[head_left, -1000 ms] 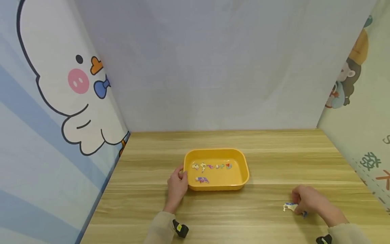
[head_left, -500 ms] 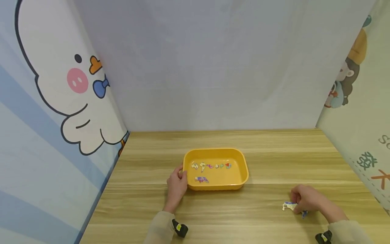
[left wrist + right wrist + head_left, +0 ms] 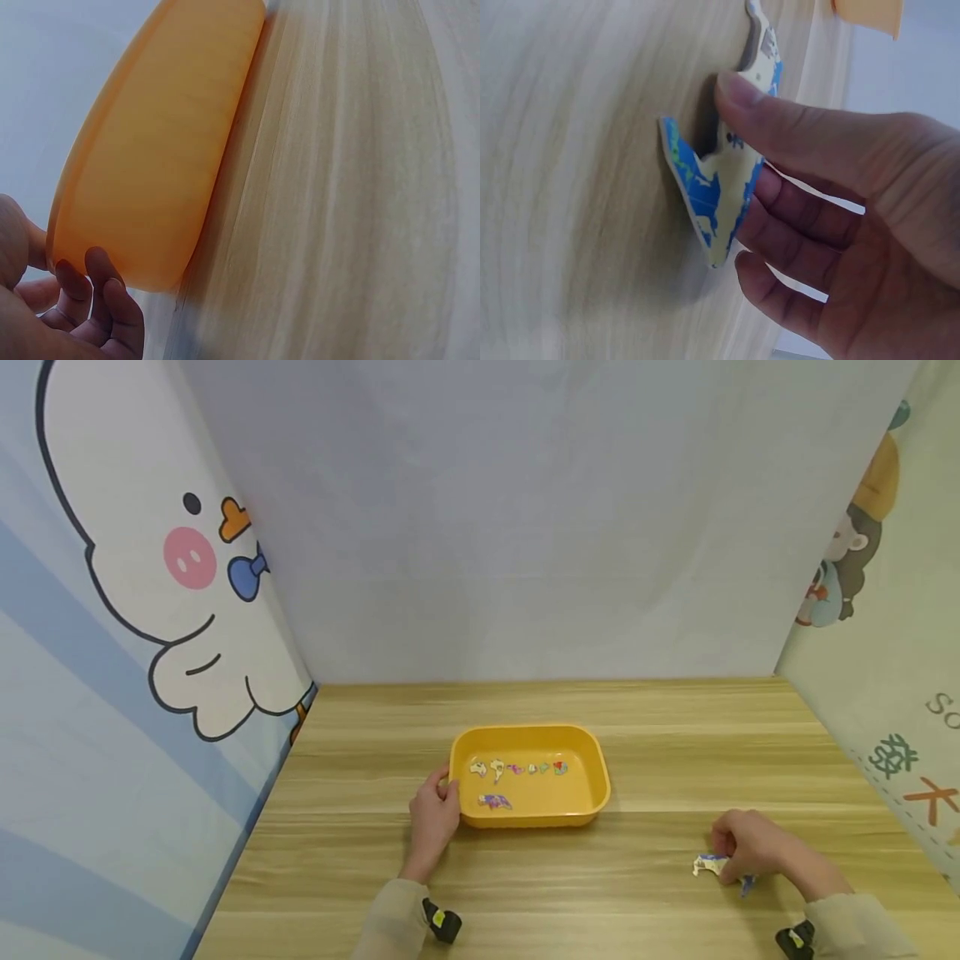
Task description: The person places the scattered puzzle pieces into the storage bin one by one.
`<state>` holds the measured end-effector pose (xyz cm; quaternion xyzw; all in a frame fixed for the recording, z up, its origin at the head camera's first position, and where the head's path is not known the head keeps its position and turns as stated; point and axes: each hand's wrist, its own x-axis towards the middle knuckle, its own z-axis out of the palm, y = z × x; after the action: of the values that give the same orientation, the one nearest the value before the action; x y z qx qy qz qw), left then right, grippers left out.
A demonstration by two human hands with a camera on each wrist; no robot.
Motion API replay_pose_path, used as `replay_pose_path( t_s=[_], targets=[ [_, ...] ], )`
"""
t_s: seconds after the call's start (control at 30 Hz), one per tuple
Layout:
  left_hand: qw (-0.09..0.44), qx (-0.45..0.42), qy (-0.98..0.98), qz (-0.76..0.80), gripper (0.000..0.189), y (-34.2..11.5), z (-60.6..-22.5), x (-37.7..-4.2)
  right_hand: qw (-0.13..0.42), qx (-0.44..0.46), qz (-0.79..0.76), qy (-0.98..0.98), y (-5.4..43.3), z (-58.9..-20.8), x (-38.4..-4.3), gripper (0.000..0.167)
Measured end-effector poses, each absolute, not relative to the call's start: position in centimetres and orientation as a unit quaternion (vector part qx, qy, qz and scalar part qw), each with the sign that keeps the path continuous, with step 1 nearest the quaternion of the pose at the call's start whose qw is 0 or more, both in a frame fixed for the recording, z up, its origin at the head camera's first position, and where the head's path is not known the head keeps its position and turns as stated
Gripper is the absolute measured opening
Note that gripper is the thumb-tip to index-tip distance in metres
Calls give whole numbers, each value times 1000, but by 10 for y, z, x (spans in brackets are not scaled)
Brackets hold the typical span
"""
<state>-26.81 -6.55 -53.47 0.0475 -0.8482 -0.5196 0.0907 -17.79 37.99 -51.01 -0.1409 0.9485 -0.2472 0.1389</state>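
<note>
My left hand (image 3: 435,818) grips the left end of a yellow plastic tray (image 3: 536,820); in the left wrist view its fingers curl against the tray's outer wall (image 3: 150,150), with the thumb by the rim. Low over the table at the right, my right hand (image 3: 761,845) pinches a flat, irregular puzzle piece (image 3: 708,865) between thumb and fingers. In the right wrist view the puzzle piece (image 3: 731,176) shows a cream and blue print with a pointed, forked end. Part of it is hidden behind the thumb.
Inside the tray, several small pieces (image 3: 497,769) lie in a row along the back, and one larger purple piece (image 3: 495,802) lies nearer the front left. The wood-grain table (image 3: 585,893) meets a pale backdrop (image 3: 525,568) behind and printed curtains at both sides.
The view has shifted very slightly. My left hand stays on the tray, and my right hand keeps its pinch on the puzzle piece, nearly still.
</note>
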Motion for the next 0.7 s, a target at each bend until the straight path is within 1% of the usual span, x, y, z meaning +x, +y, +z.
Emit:
replay_pose_path(
  t_s=[0.13,0.23,0.37,0.57,0.7],
  targets=[
    [94,45,-850,-517,29,-65,-534,-269,130,-131,-241,953,380,-509,-180,35],
    [91,44,-850,-518,29,-65,-535,-269,132,-134,-245,951,383,-507,-181,31],
    [91,43,-849,-519,29,-64,-534,-269,133,-165,-265,941,387,-504,-182,23],
    [100,35,-848,-519,28,-65,-534,-269,155,-190,-304,921,392,-500,-185,15],
    [100,35,-847,-522,28,-65,-535,-269,159,-211,-313,912,392,-500,-189,12]
  ],
)
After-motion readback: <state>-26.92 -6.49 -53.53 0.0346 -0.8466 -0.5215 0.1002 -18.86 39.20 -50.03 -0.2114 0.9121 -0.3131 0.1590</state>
